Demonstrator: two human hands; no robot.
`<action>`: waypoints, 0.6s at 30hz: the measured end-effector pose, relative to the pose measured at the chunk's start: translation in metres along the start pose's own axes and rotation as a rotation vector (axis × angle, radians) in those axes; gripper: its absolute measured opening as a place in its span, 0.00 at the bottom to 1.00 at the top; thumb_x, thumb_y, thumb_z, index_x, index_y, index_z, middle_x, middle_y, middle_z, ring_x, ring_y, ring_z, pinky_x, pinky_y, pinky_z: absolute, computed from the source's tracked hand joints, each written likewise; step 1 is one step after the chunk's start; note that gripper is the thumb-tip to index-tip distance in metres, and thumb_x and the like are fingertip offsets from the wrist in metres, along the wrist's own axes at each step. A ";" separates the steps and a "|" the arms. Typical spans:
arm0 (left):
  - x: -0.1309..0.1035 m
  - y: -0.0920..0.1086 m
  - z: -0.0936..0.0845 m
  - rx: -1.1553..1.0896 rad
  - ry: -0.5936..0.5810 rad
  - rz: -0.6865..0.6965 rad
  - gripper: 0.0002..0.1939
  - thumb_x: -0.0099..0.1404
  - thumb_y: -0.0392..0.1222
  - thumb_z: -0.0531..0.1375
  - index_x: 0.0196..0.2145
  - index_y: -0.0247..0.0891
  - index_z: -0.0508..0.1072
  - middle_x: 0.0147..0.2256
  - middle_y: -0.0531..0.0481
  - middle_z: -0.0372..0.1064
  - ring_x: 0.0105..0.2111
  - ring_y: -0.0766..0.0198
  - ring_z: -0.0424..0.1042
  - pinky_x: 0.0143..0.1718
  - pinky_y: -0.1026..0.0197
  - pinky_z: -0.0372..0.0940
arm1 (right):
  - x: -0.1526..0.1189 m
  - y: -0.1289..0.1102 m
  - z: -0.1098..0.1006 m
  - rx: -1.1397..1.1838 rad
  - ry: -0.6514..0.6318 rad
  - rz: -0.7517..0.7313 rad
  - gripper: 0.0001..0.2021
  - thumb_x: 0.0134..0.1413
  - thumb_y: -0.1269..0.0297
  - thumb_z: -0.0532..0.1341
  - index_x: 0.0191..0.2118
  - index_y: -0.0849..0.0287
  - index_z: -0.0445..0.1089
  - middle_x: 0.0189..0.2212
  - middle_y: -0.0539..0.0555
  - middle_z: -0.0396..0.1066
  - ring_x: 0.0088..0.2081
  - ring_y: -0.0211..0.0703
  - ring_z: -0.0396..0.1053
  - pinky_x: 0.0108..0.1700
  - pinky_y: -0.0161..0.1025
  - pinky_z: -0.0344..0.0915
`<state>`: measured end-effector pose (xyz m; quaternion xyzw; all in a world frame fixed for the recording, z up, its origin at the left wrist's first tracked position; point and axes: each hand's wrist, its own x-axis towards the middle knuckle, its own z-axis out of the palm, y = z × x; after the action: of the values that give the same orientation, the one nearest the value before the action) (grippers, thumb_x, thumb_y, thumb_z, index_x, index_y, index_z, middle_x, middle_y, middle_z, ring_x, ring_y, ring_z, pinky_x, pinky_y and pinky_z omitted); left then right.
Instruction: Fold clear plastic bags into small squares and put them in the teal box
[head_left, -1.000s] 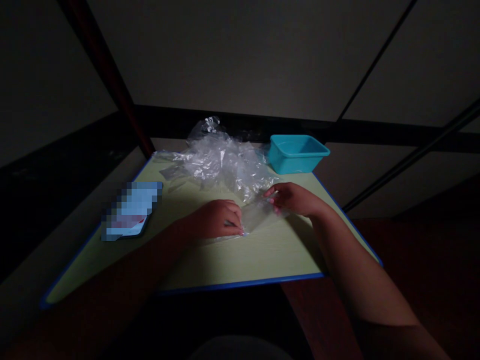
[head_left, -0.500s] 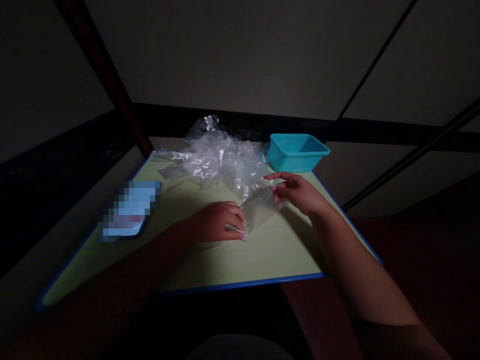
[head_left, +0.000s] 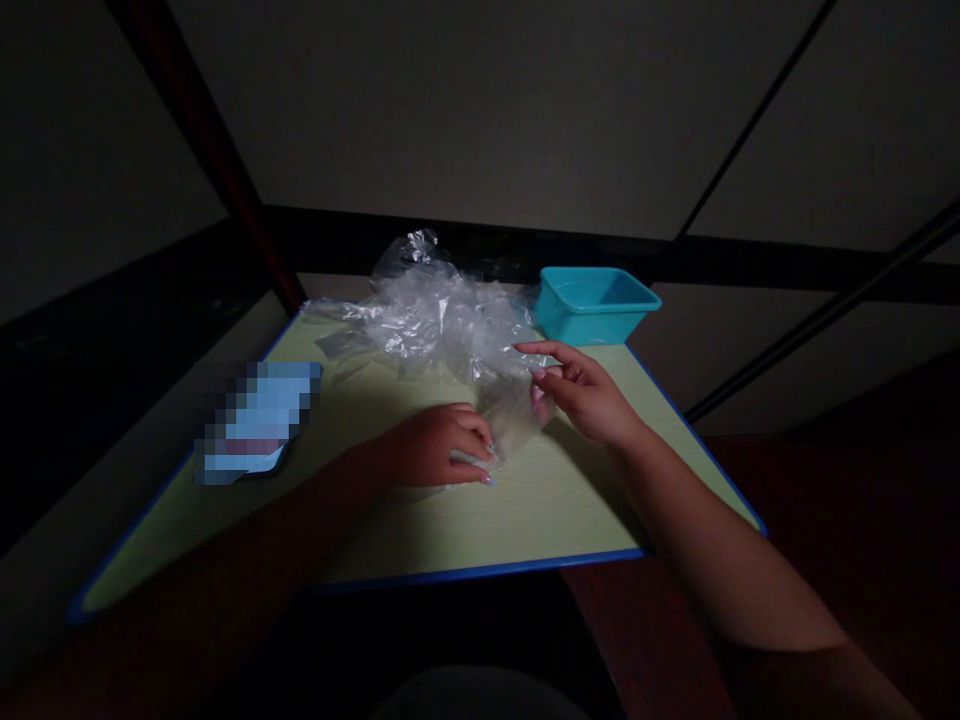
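Between my hands a clear plastic bag (head_left: 514, 415) is stretched just above the table. My left hand (head_left: 439, 445) is closed on its near end, thumb and fingers pinching the film low over the tabletop. At the far end, my right hand (head_left: 581, 390) grips the bag between thumb and curled fingers, with the index finger stretched out toward the left. Behind the hands lies a heap of crumpled clear plastic bags (head_left: 442, 315), and the held bag overlaps its near edge.
A turquoise plastic basket (head_left: 581, 323) stands at the table's back right corner. On the left lies a phone (head_left: 262, 415), its screen blurred. The pale green table (head_left: 525, 530) has a blue rim. Dark panels (head_left: 465, 110) rise behind it.
My right hand has shifted slightly left and toward the heap, and the bag between my hands looks slacker. My left hand has stayed in place.
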<state>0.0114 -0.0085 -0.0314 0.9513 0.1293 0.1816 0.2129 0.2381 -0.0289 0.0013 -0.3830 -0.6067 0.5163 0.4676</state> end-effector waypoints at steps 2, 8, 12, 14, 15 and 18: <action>0.001 0.001 0.000 -0.012 -0.006 -0.007 0.11 0.59 0.46 0.63 0.38 0.40 0.79 0.39 0.45 0.74 0.38 0.60 0.69 0.42 0.58 0.62 | -0.001 0.001 0.004 0.078 -0.018 0.010 0.21 0.52 0.59 0.63 0.51 0.59 0.65 0.21 0.47 0.71 0.21 0.35 0.67 0.27 0.33 0.64; 0.004 0.005 -0.003 -0.222 0.119 -0.118 0.13 0.61 0.49 0.59 0.33 0.37 0.78 0.36 0.45 0.73 0.37 0.60 0.70 0.41 0.59 0.62 | -0.003 0.003 0.013 0.207 -0.069 0.046 0.21 0.50 0.59 0.65 0.49 0.59 0.65 0.22 0.46 0.72 0.21 0.34 0.68 0.27 0.32 0.64; 0.006 0.004 -0.007 -0.539 0.285 -0.546 0.30 0.63 0.65 0.47 0.29 0.34 0.72 0.28 0.47 0.69 0.24 0.65 0.67 0.28 0.62 0.62 | -0.002 0.007 0.016 0.220 -0.104 0.027 0.19 0.52 0.59 0.65 0.49 0.60 0.66 0.21 0.47 0.73 0.21 0.34 0.68 0.26 0.32 0.64; 0.008 0.003 -0.007 -0.768 0.296 -0.706 0.35 0.60 0.71 0.43 0.29 0.34 0.69 0.26 0.47 0.69 0.20 0.66 0.66 0.24 0.62 0.62 | -0.002 0.010 0.019 0.226 -0.120 0.022 0.19 0.52 0.59 0.65 0.48 0.60 0.66 0.21 0.46 0.73 0.21 0.34 0.68 0.26 0.32 0.65; 0.008 0.002 -0.006 -0.857 0.292 -0.753 0.36 0.58 0.73 0.43 0.30 0.34 0.68 0.27 0.46 0.70 0.20 0.65 0.67 0.24 0.62 0.62 | -0.002 0.011 0.021 0.228 -0.128 0.020 0.18 0.53 0.59 0.64 0.48 0.60 0.66 0.21 0.46 0.72 0.21 0.34 0.68 0.26 0.32 0.65; 0.011 0.003 -0.005 -0.989 0.284 -0.845 0.38 0.55 0.76 0.44 0.34 0.35 0.67 0.28 0.46 0.71 0.22 0.61 0.70 0.26 0.59 0.64 | -0.003 0.014 0.027 0.231 -0.188 0.009 0.19 0.54 0.57 0.64 0.49 0.58 0.65 0.23 0.46 0.72 0.22 0.34 0.68 0.28 0.33 0.66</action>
<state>0.0193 -0.0059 -0.0224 0.5757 0.4194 0.2440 0.6581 0.2123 -0.0368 -0.0136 -0.2795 -0.5826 0.6185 0.4472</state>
